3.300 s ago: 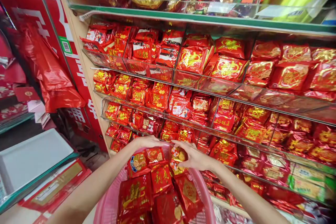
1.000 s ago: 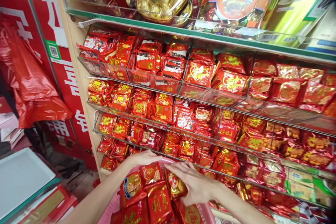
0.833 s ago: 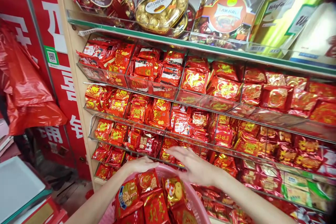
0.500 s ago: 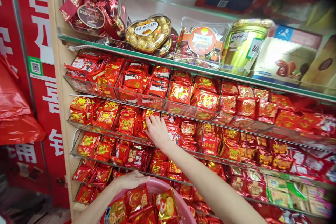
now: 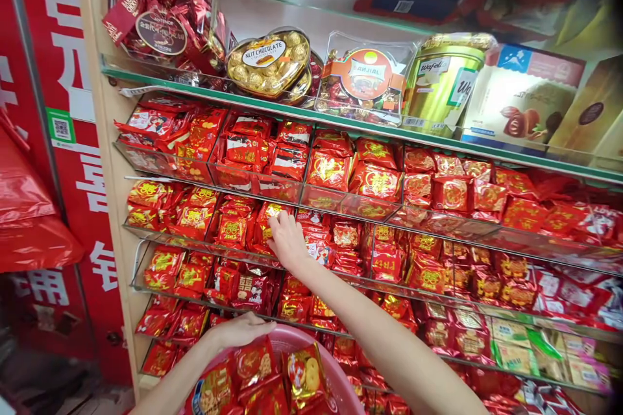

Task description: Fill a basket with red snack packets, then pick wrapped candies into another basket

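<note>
Reaching up over the pink basket [image 5: 338, 373], R hand [image 5: 291, 245] is at a bin w/ red & gold pkts [image 5: 269, 224], directly above basket in view. R fingers bent down onto pkts; can't tell if they've gripped one. L hand [image 5: 244, 329] at basket's far L rim, fingers hooked over it, holding; fingertips partly hidden.

Basket's at bottom ctr, nr the lower bins, part cut off by view edge. Inside: red pkts [image 5: 254, 363] + a gold pkt w/ cookie pic [image 5: 305, 375], nr its R wall.

Edges: clear bin lip [image 5: 233, 251] above basket runs just under R hand; next lip up [image 5: 253, 187] sits above R fingers, leaving a low opening btwn. R forearm slants across bin fronts, above & R of basket. Wooden post [image 5: 114, 220] stands L of basket; red plastic bag [image 5: 34, 207] hangs farther L. Green-edged glass shelf [image 5: 350, 124], well above basket, carries boxed choc [image 5: 267, 65] & wafer tin [image 5: 440, 87].

Room: open gap btwn basket's far rim & R forearm; no pkts in it.
</note>
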The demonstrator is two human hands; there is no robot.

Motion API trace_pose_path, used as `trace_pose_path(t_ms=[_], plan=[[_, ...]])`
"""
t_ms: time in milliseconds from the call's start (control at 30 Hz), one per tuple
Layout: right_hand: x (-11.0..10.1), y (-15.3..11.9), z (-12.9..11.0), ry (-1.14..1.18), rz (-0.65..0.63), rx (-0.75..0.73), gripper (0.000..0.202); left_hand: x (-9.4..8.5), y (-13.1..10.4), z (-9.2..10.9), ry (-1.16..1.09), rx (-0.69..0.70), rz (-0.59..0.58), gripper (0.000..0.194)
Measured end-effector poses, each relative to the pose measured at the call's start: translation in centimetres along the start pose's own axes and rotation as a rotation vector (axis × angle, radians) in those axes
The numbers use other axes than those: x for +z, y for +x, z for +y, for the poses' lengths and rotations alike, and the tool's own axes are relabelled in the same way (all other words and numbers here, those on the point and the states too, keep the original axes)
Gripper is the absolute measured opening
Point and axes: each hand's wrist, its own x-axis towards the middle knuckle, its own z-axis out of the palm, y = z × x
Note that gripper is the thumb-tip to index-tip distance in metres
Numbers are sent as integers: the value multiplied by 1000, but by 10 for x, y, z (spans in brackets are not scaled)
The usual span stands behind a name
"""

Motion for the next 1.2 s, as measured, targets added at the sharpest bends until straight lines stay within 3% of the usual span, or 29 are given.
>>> trace_pose_path(t_ms=[300, 533, 700, 833, 1000, 1200], plan=[[0, 23, 15, 351, -115, 26, 40, 0, -6, 7, -18, -11, -18, 60], [-1, 35, 30, 656, -163, 90, 28, -2, -10, 10, -12, -32, -14, 58], [-1, 39, 36, 793, -155, 179, 32, -3, -11, 10, -13, -45, -15, 59], [5, 38, 33, 768, -70, 209, 25, -4, -10, 10, -10, -53, -16, 60], [12, 22, 19, 631, 41, 123, 17, -2, -8, 6, -12, -33, -18, 58], [19, 10, 11, 207, 162, -41, 18, -1, -5, -5, 11, -1, -42, 58]])
